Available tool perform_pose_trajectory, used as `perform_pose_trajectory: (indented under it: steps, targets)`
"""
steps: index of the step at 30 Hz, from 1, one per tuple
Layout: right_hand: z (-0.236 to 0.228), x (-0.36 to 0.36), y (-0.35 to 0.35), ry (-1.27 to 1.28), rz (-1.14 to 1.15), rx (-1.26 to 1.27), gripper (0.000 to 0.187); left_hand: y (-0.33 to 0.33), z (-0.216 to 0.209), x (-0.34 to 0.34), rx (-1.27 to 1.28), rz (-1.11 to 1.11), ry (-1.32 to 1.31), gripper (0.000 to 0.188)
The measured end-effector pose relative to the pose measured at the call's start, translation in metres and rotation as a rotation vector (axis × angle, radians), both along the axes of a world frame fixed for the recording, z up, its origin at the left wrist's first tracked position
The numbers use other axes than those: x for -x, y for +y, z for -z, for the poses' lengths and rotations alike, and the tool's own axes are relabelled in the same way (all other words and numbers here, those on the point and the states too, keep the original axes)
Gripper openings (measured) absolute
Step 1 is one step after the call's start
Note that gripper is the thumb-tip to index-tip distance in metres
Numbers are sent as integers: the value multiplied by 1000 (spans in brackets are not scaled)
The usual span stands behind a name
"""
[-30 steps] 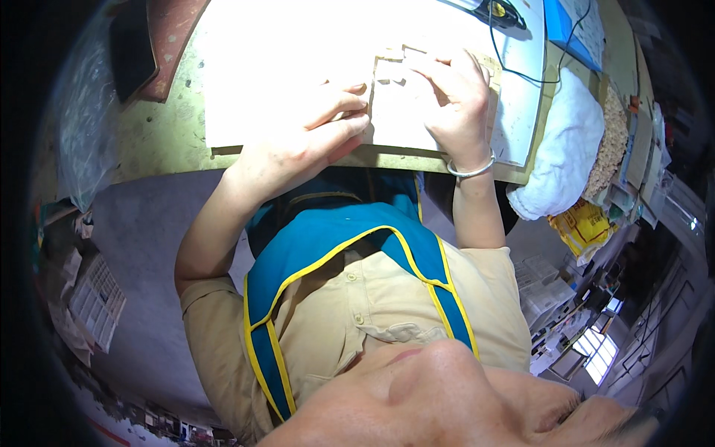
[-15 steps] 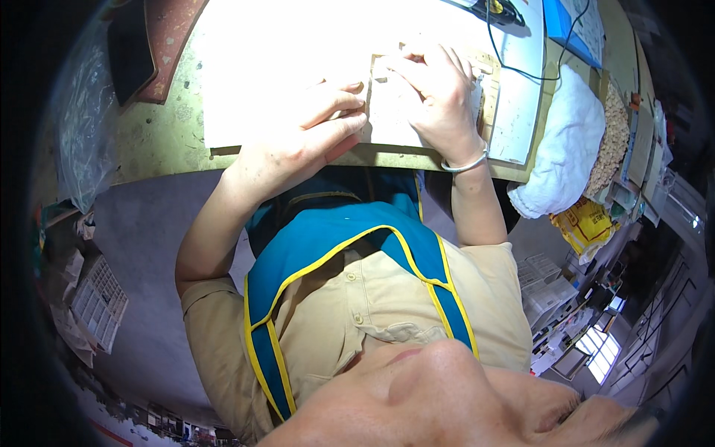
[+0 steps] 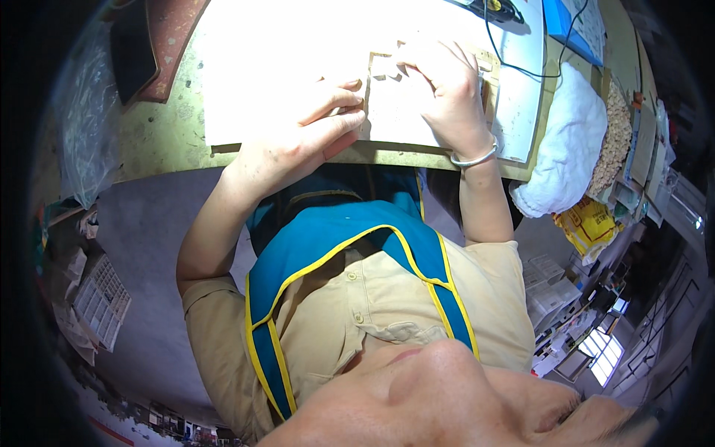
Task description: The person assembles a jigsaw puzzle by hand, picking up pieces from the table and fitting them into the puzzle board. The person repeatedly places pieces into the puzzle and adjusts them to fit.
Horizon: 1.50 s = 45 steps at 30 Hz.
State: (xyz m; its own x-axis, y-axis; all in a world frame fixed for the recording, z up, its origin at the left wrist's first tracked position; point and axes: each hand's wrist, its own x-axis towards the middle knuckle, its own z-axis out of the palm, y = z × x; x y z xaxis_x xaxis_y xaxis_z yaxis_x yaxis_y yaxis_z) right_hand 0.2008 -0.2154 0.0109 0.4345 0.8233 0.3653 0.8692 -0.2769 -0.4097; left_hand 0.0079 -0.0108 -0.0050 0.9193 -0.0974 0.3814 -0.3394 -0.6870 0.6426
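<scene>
Under strong glare, a pale flat board with stepped edges (image 3: 395,112) lies between my hands on a white sheet. My left hand (image 3: 316,123) rests at the board's left side, its fingers curled in with the tips close together. Whatever they may hold is hidden. Over the board's right part is my right hand (image 3: 456,97), a bracelet on its wrist. Its fingers reach forward, apart and washed out at the tips; I can make out nothing held in them. Small pale pieces (image 3: 383,74) sit near its thumb.
A dark tool (image 3: 500,11) with a black cable (image 3: 532,77) lies at the back right. Beyond are a blue folder (image 3: 570,33), a white towel (image 3: 562,141) and a yellow packet (image 3: 588,227). Clear plastic (image 3: 86,119) and dark red sheets (image 3: 167,52) are at the left.
My right hand has shifted a little to the right, its thumb drawing away from the small pale pieces. The left hand has stayed nearly in place.
</scene>
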Motion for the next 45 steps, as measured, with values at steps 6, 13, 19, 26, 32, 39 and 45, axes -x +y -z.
perform_pose_trajectory:
  steps: [6,13,19,26,32,39,45]
  targets:
    - [-3,1,-1,95,44,-73,18,1,0,0,-18,1,-3,33]
    - [0,4,4,-108,-17,-39,27,0,1,-1,-1,5,-14,34]
    - [-2,3,8,-144,-50,-14,29,1,-3,-2,1,13,-9,32]
    - [9,-1,1,66,-27,-72,27,1,-4,-3,10,24,-24,30]
    - [0,-2,-2,32,-21,-112,22,2,0,-2,0,22,-20,30]
    - [10,13,3,-4,-32,-63,20,1,0,-2,27,15,-28,30]
    - [16,14,10,-96,23,-43,16,1,-4,-2,10,4,-26,28]
